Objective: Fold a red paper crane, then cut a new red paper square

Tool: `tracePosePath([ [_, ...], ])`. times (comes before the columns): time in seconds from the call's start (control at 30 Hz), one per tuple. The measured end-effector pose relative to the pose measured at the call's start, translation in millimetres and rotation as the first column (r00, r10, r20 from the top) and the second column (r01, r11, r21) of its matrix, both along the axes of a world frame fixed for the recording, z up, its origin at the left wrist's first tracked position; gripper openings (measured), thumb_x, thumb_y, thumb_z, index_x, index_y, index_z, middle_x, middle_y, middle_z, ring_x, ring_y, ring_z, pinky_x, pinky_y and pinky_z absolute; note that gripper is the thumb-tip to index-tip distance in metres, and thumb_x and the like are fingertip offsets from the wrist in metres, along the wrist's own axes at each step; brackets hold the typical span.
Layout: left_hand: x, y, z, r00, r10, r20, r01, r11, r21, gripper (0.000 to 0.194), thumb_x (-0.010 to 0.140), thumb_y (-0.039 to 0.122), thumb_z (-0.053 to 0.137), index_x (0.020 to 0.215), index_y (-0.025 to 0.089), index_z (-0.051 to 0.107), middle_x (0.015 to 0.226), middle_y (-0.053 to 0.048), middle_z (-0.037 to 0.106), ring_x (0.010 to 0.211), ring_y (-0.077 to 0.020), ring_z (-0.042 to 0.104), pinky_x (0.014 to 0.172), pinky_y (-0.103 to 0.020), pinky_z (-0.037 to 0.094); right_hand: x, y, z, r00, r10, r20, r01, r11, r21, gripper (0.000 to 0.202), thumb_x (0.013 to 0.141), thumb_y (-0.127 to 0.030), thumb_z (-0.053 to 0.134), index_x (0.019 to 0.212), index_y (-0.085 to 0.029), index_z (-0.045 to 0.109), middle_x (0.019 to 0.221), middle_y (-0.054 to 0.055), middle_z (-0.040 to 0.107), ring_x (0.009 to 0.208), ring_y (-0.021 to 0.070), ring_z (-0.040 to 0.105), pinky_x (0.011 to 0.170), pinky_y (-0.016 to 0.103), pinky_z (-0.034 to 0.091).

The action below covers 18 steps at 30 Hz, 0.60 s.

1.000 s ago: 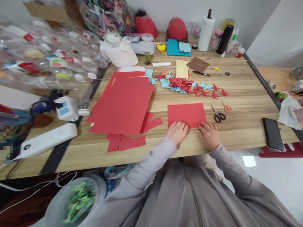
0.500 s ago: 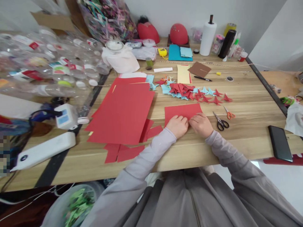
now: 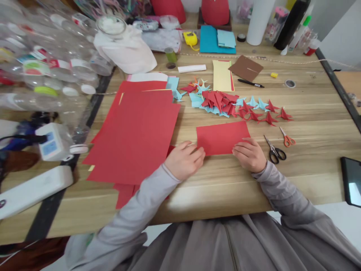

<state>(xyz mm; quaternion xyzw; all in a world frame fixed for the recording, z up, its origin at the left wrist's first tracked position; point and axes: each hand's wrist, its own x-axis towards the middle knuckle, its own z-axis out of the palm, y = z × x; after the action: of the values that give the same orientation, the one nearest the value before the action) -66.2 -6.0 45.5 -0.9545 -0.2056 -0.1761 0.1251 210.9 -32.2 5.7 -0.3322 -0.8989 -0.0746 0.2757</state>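
Note:
A rectangular sheet of red paper [image 3: 222, 138] lies in front of me, with a fold-like straight near edge. My left hand [image 3: 186, 160] has its fingertips at the near left corner of the sheet, thumb side down by the edge. At the near right corner, my right hand [image 3: 249, 155] pinches the paper with bent fingers. Beyond the sheet are folded red paper cranes [image 3: 220, 101] and light blue paper cranes [image 3: 261, 104], some piled and some in a row. Large red sheets [image 3: 135, 135] are stacked to the left, and smaller red pieces stick out beneath them.
Black-handled scissors [image 3: 275, 150] and orange scissors [image 3: 287, 138] lie right of my right hand. A phone [image 3: 352, 180] rests at the right edge. Further back are yellow paper [image 3: 222, 75], brown paper [image 3: 246, 68] and a pen [image 3: 251, 83]. Plastic bottles [image 3: 56, 71] crowd the left.
My hands have moved apart from the middle of the red paper's near edge to its two near corners. More of the sheet shows. The camera view has shifted closer and downward.

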Motion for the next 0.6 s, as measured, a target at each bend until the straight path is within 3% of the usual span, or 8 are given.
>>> tracePosePath([
  [0.13, -37, 1, 9.9, 0.993, 0.102, -0.051, -0.102, 0.995, -0.003, 0.015, 0.082, 0.018, 0.051, 0.082, 0.021, 0.065, 0.089, -0.004, 0.07, 0.078, -0.0172, 0.061, 0.075, -0.037, 0.049, 2, -4, 1.7, 1.0, 0.016, -0.014, -0.017, 0.999, -0.046, 0.017, 0.088, -0.015, 0.05, 0.09, -0.02, 0.066, 0.09, 0.004, 0.072, 0.091, 0.0144, 0.061, 0.091, 0.037, 0.041],
  [0.23, -36, -4, 19.7, 0.978, 0.208, 0.013, -0.208, 0.977, 0.055, 0.017, 0.08, 0.017, 0.051, 0.09, 0.019, 0.065, 0.087, -0.007, 0.07, 0.077, -0.0196, 0.063, 0.072, -0.039, 0.051, 3, -5, 2.1, 0.999, -0.017, -0.036, 0.015, 0.999, -0.045, 0.017, 0.088, -0.015, 0.05, 0.091, -0.021, 0.066, 0.091, 0.004, 0.072, 0.091, 0.0151, 0.061, 0.091, 0.038, 0.041],
  [0.33, 2, -16, 20.0, 0.981, 0.146, 0.125, -0.15, 0.988, 0.021, 0.018, 0.079, 0.016, 0.054, 0.094, 0.016, 0.064, 0.096, -0.007, 0.071, 0.084, -0.0206, 0.064, 0.076, -0.038, 0.052, 0, -6, 1.1, 0.999, -0.029, -0.022, 0.029, 1.0, -0.009, 0.017, 0.087, -0.015, 0.05, 0.091, -0.021, 0.066, 0.092, 0.003, 0.072, 0.09, 0.0153, 0.061, 0.092, 0.038, 0.041],
  [0.47, 65, -23, -3.0, 0.985, 0.15, 0.086, -0.15, 0.989, -0.001, 0.024, 0.086, 0.014, 0.044, 0.098, 0.011, 0.064, 0.103, -0.012, 0.069, 0.092, -0.0224, 0.063, 0.077, -0.038, 0.05, -5, -4, 0.6, 0.998, -0.049, -0.025, 0.051, 0.997, 0.061, 0.019, 0.086, -0.013, 0.049, 0.092, -0.019, 0.066, 0.092, 0.004, 0.071, 0.089, 0.016, 0.06, 0.092, 0.037, 0.041],
  [0.6, 89, -12, -24.1, 0.986, 0.16, 0.037, -0.157, 0.985, -0.068, 0.031, 0.089, 0.012, 0.036, 0.1, 0.009, 0.064, 0.104, -0.015, 0.068, 0.091, -0.0226, 0.063, 0.074, -0.039, 0.048, -7, 0, 2.2, 0.995, -0.098, -0.016, 0.099, 0.995, 0.019, 0.027, 0.088, -0.012, 0.041, 0.096, -0.017, 0.066, 0.094, 0.006, 0.07, 0.09, 0.0164, 0.06, 0.094, 0.038, 0.039],
])
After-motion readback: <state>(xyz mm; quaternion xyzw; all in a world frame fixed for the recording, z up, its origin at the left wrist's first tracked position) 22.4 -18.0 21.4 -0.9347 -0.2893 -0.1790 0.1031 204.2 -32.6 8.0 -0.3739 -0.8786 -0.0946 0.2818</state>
